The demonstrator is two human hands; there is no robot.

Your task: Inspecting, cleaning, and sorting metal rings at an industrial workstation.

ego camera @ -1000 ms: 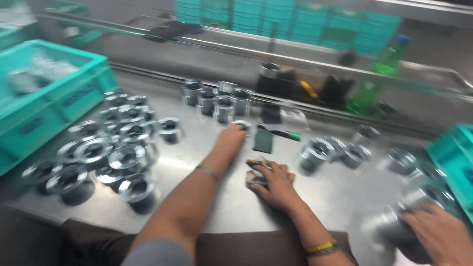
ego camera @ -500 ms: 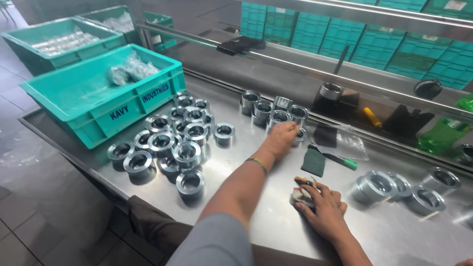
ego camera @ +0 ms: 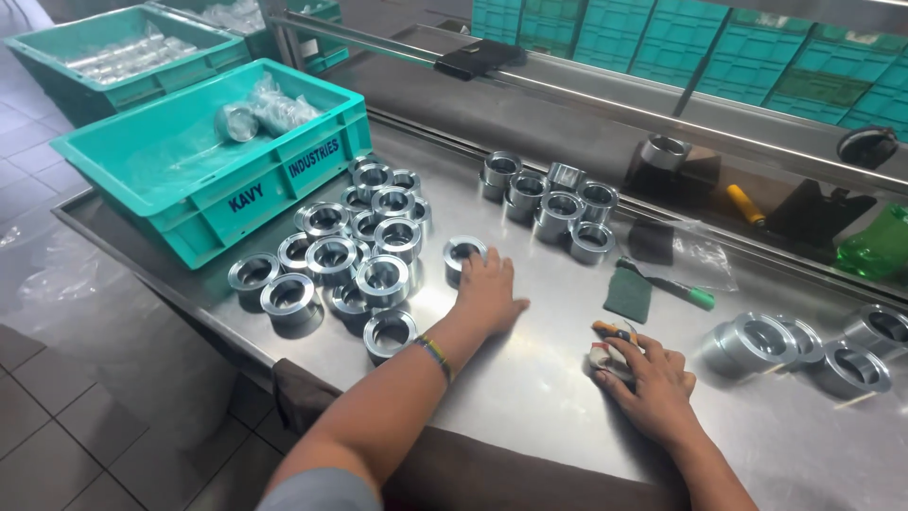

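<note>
My left hand [ego camera: 488, 291] lies flat on the steel table [ego camera: 530, 378], fingers spread. Its fingertips touch a lone short metal ring [ego camera: 462, 253], which stands just right of a cluster of similar rings [ego camera: 355, 251]. My right hand [ego camera: 651, 383] rests on the table nearer the front edge. Its fingers are curled over a small wrapped object [ego camera: 605, 348] with orange and dark ends. A green abrasive pad [ego camera: 627, 293] and a green-capped marker [ego camera: 673, 282] lie just beyond the right hand.
A teal crate [ego camera: 189, 180] holding bagged parts stands left of the ring cluster, with another crate [ego camera: 104, 52] behind it. More rings stand at the back [ego camera: 549, 201] and to the right [ego camera: 790, 345]. A green bottle [ego camera: 875, 244] stands far right. The table's front edge runs diagonally at the left.
The view has swung left and the crates have come into sight. My left hand has drawn back from the far group of rings to the lone ring. My right hand stays on the small object.
</note>
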